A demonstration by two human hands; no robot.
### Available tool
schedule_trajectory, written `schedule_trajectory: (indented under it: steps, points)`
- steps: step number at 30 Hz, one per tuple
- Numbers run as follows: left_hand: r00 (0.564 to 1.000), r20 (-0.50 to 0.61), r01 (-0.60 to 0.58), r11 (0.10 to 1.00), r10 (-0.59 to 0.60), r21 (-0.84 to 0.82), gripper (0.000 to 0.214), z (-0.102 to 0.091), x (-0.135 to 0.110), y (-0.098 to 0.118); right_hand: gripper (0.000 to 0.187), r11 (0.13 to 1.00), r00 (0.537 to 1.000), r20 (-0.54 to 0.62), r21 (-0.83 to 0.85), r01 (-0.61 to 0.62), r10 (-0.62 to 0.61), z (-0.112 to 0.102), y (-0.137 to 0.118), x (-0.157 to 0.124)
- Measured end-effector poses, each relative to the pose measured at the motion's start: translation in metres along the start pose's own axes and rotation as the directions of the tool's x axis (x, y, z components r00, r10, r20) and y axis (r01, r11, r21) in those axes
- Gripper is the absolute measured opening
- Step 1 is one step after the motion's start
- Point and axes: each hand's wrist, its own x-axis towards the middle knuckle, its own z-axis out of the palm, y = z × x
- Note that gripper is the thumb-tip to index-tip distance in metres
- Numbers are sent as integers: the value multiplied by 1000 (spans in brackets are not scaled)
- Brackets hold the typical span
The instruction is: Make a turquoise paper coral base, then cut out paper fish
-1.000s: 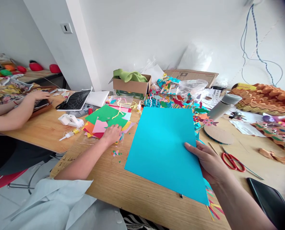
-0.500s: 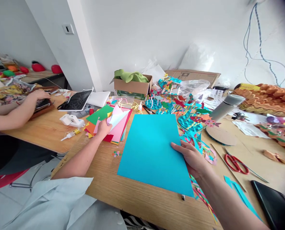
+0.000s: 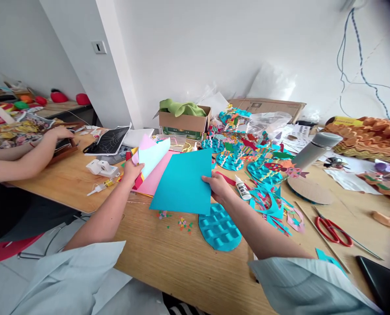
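Note:
My right hand [image 3: 218,186] pinches the right edge of a blue sheet of paper [image 3: 185,181], which hangs tilted above the table. My left hand [image 3: 133,170] grips the lifted sheets of a stack of coloured paper [image 3: 154,157], pale blue, pink, yellow and red among them. Beneath the raised sheets a pink sheet [image 3: 151,181] shows, and the blue sheet's left part overlaps it. Below my right hand lies a round blue bumpy disc [image 3: 219,227], partly covered by the blue sheet. Small paper dots [image 3: 182,223] are scattered beside it.
A white glue bottle [image 3: 242,188] and blue paper scraps [image 3: 270,201] lie right of my right hand. Further right are red-handled scissors [image 3: 334,229], a grey bottle [image 3: 318,151] and a black phone [image 3: 381,280]. At left, another person's arm [image 3: 40,148] reaches over the adjoining table.
The blue sheet has moved left and away from me in my right hand, uncovering the bumpy disc, paper dots and glue bottle. My left hand has lifted more of the stack.

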Motion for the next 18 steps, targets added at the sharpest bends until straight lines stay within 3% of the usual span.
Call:
schedule_trajectory:
  steps: [9, 11, 15, 18]
  points:
    - [998, -43, -51, 999, 52, 20, 43, -9, 14, 8, 18, 995, 998, 24, -80, -54, 56, 52, 18, 66]
    - [997, -27, -72, 995, 74, 72, 41, -10, 13, 14, 19, 991, 996, 35, -106, -82, 86, 63, 24, 74]
    - [994, 26, -108, 971, 105, 212, 40, -8, 6, 25, 36, 980, 990, 57, -155, -122, 132, 78, 31, 79]
    - [988, 85, -151, 935, 130, 320, 40, -2, -3, 30, 36, 971, 986, 64, -198, -135, 151, 86, 32, 80]
